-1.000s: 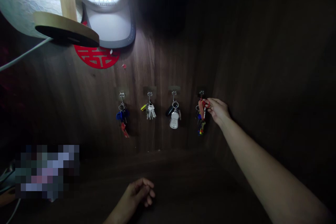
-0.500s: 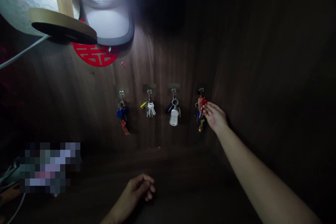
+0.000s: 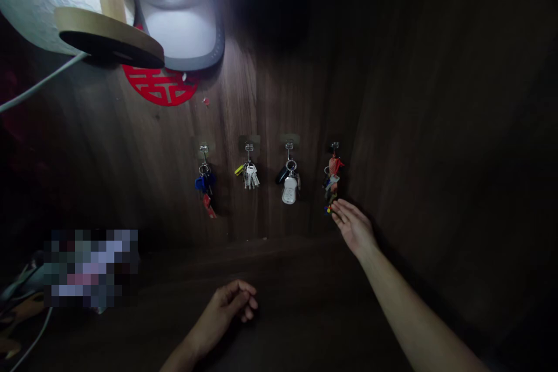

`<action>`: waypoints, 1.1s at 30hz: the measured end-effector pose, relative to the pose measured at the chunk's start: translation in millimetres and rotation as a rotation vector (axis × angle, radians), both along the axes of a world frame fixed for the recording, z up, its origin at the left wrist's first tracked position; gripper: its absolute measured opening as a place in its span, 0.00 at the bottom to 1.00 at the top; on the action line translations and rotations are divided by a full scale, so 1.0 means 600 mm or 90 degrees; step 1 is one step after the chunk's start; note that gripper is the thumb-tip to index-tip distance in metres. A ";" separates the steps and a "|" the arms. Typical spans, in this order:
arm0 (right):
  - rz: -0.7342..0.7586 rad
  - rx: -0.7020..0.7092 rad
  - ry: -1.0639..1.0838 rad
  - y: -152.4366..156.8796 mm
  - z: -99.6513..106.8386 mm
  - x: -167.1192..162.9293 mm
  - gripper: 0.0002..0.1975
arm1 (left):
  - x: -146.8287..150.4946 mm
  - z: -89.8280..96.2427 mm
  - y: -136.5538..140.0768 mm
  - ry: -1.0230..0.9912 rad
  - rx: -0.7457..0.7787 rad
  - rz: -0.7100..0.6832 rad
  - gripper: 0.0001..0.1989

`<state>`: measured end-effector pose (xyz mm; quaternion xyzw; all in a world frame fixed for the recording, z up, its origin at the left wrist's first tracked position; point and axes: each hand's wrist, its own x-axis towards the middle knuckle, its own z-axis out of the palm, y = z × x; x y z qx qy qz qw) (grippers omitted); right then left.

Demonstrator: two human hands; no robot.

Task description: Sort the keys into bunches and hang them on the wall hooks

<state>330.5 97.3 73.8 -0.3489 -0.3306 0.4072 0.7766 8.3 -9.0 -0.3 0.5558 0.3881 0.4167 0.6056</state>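
Observation:
At the far right of the row, a bunch of keys hangs from a wall hook, with a red fabric tag at its top and a small yellow-and-blue charm at its lower end. My right hand is at that lower end, its fingertips closed on the charm. Low in the middle, my left hand hovers or rests above the dark surface; its fingers are curled in towards the thumb, and nothing shows in them.
Three other key bunches hang leftward: one with a white fob, silver keys with a yellow tag, and blue-headed keys. A lit lamp with a round wooden base juts in top left, before a red paper cut-out. A cable runs left.
My right hand has moved down the rightmost key bunch, from the red tag to the charm at the bottom. My left hand has stayed about where it was.

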 end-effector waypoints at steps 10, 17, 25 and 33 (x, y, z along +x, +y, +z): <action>0.109 -0.136 -0.097 -0.070 -0.087 -0.077 0.11 | -0.001 0.006 -0.005 0.028 0.019 -0.005 0.21; 0.255 -0.143 -0.429 -0.115 -0.121 -0.130 0.07 | -0.003 0.010 -0.008 0.119 0.054 0.010 0.22; 0.437 -0.086 -0.639 -0.164 -0.126 -0.182 0.07 | -0.008 0.011 -0.018 0.109 0.060 -0.060 0.21; 0.487 -0.019 -0.441 -0.184 -0.058 -0.217 0.11 | -0.060 0.044 -0.031 -0.268 0.007 0.016 0.11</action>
